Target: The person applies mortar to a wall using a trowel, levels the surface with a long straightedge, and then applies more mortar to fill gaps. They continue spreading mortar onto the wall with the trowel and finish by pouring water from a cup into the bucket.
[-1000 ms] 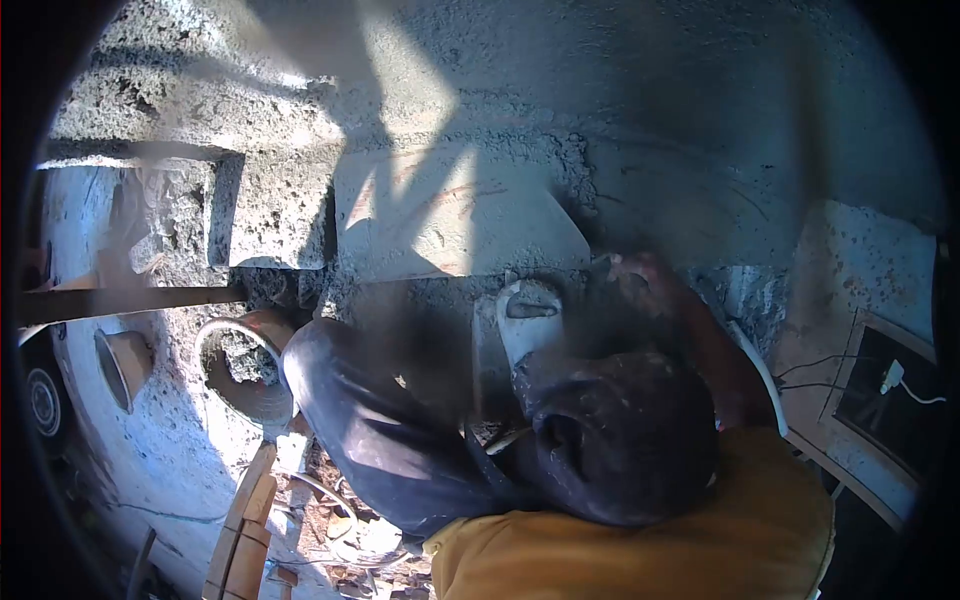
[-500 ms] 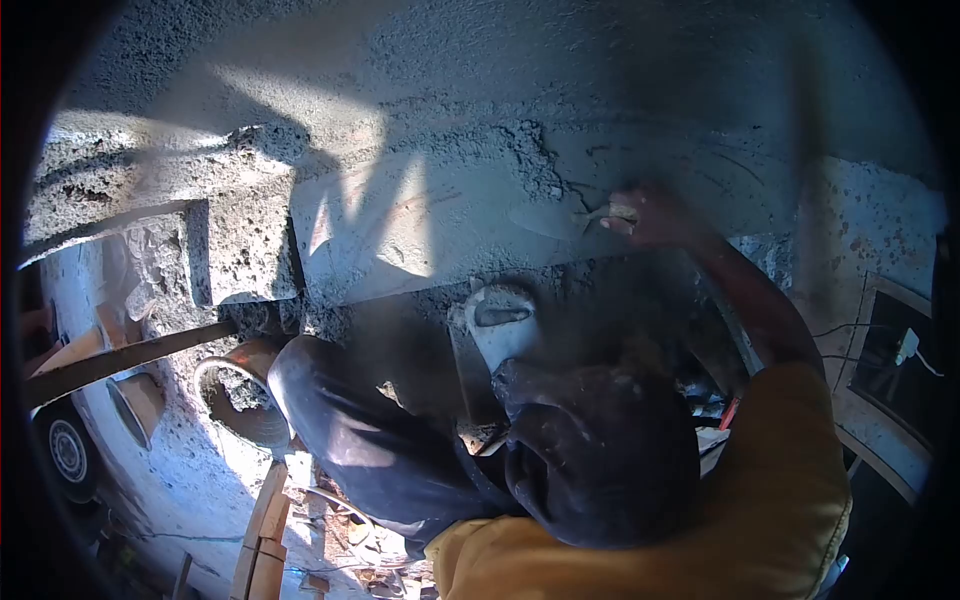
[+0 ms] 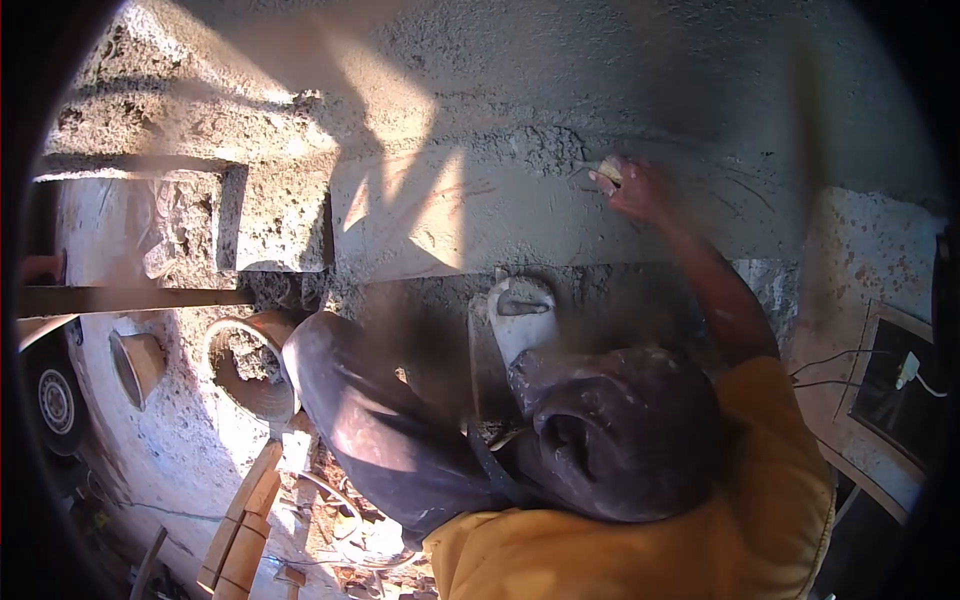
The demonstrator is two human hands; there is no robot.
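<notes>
My right hand (image 3: 637, 190) is closed around the handle of a trowel (image 3: 584, 166), whose blade is small and blurred in view. The blade is beside a rough patch of wet mortar (image 3: 545, 148) on a grey plastered surface (image 3: 500, 215). Below that patch, the surface is smoother, with curved marks and bright sunlit shapes. My right arm reaches up from a yellow sleeve. My left hand is not visible.
A round container (image 3: 255, 413) with mortar in it stands left of my dark-trousered legs. Nearby are a smaller bowl-shaped container (image 3: 138, 369), a long wooden bar (image 3: 130, 299) and a wheel (image 3: 56, 402). Part of another person's hand (image 3: 42, 268) shows at the far left.
The view has shifted. My right hand and the trowel have moved up along the surface to the mortar patch, which now looks broader and less like a narrow ridge.
</notes>
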